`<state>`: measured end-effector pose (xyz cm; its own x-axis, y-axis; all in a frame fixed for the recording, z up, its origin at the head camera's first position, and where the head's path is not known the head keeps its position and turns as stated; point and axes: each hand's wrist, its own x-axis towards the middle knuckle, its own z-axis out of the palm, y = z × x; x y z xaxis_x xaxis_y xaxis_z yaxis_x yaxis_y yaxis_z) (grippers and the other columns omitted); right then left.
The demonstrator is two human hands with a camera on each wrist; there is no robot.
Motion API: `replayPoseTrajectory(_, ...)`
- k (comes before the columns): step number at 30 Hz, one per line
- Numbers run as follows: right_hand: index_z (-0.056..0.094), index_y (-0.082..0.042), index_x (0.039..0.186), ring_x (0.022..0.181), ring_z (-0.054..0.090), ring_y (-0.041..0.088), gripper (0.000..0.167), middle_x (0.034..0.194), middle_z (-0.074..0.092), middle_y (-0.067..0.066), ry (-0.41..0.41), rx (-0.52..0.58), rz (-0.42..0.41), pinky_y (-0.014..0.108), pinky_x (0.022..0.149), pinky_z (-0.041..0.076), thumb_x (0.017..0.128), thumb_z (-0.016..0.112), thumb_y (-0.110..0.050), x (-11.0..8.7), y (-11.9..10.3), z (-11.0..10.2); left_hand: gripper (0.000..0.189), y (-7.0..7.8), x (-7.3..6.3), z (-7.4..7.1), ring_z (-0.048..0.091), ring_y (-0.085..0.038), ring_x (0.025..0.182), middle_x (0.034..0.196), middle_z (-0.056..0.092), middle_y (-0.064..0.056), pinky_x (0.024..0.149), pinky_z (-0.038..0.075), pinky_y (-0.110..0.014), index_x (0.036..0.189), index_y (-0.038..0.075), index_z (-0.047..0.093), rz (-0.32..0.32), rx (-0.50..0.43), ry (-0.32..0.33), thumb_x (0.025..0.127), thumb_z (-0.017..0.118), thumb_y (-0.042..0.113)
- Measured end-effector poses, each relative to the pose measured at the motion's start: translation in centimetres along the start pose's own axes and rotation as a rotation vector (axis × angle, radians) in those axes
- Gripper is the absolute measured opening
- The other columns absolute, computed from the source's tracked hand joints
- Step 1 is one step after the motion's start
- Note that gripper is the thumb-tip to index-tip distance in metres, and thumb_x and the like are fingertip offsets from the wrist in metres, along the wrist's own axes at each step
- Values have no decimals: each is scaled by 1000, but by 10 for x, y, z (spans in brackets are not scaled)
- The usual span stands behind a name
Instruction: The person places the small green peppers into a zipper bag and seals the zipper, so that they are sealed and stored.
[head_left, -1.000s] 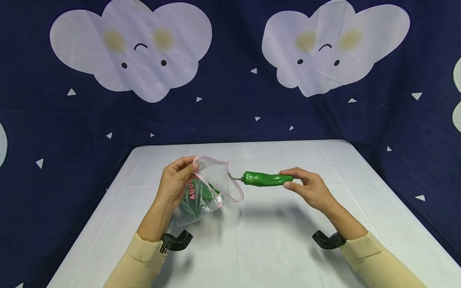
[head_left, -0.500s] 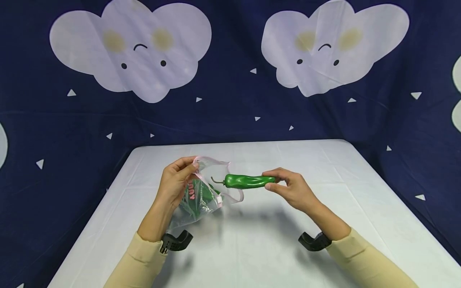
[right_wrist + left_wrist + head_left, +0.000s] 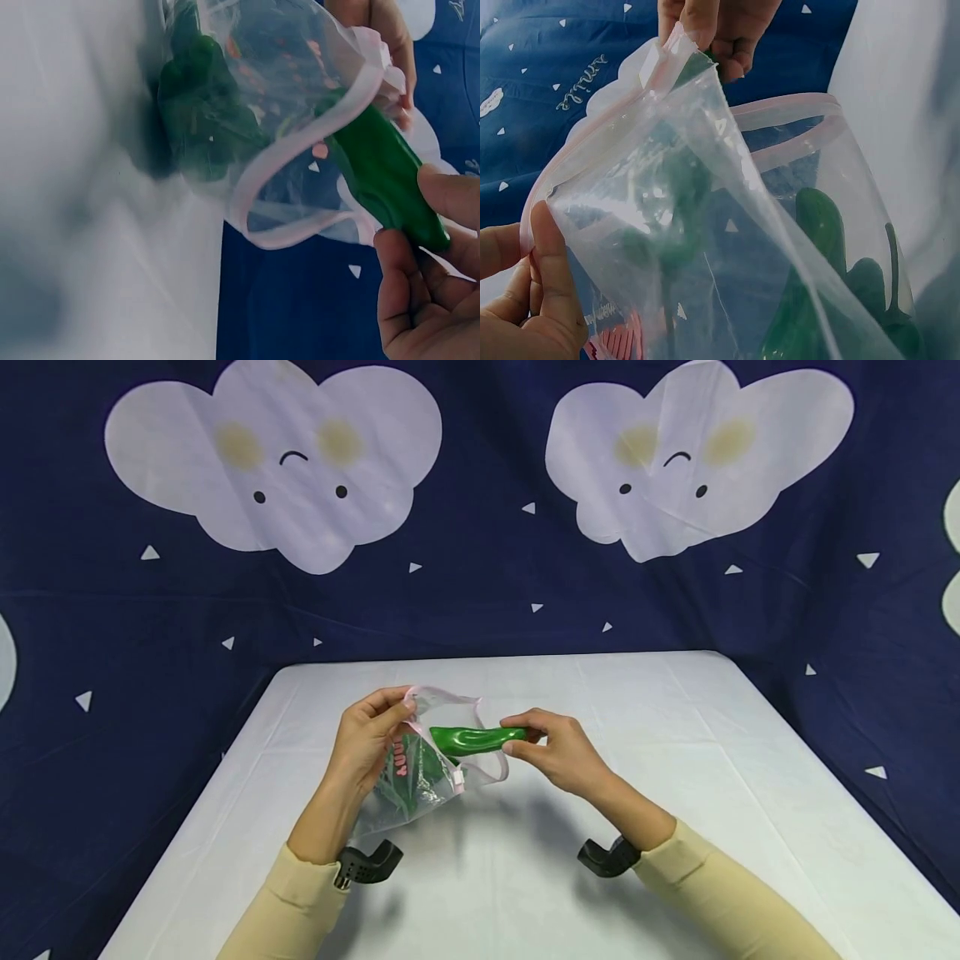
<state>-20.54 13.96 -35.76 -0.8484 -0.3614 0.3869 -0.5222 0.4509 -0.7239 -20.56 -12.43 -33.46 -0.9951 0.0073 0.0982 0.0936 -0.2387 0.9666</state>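
My left hand (image 3: 363, 742) pinches the pink-edged mouth of a clear zipper bag (image 3: 378, 814) between thumb and fingers. The bag's mouth gapes to the right, its white slider (image 3: 458, 779) at the near corner. Inside lie several green peppers (image 3: 202, 112), seen blurred through the plastic. My right hand (image 3: 562, 753) pinches the tip end of a long, glossy green chili pepper (image 3: 476, 741). That chili pepper lies roughly level, its stem end inside the bag's mouth. In the left wrist view, plastic veils most of the chili pepper.
The bag is above a white-covered table (image 3: 540, 877). Behind the table hangs a dark blue cloth (image 3: 480, 593) with cloud and triangle prints. A black wrist device (image 3: 367, 862) sits on the left wrist, another (image 3: 607, 857) on the right.
My right hand has moved left with the chili pepper. Its stem end has passed from just at the bag's mouth to inside it. The left hand and bag have hardly moved.
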Motion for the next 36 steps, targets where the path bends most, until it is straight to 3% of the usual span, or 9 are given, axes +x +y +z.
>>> replayPoseTrajectory(10,69,-7,110,75,60,12,32,92,71,3,-14,-62,37,19,58,48,81,74,-18,11,-14,21,15,0,0,1,60,-8,76,88,62,4,69,54,-19,104,4,64,-3,-2,-3,90,60,3)
replayPoseTrajectory(18,70,-10,110,74,59,8,29,94,70,2,-32,-93,62,18,62,50,83,72,-21,19,-19,35,14,0,1,2,60,-9,75,91,63,-1,68,54,-19,103,5,64,-3,-16,7,89,61,2)
replayPoseTrajectory(36,70,-8,110,77,65,9,28,95,72,2,-115,-200,35,20,65,52,84,71,-20,31,-30,57,19,-1,0,3,59,-8,77,91,64,0,70,53,-19,107,-1,62,-6,-2,-5,89,61,3)
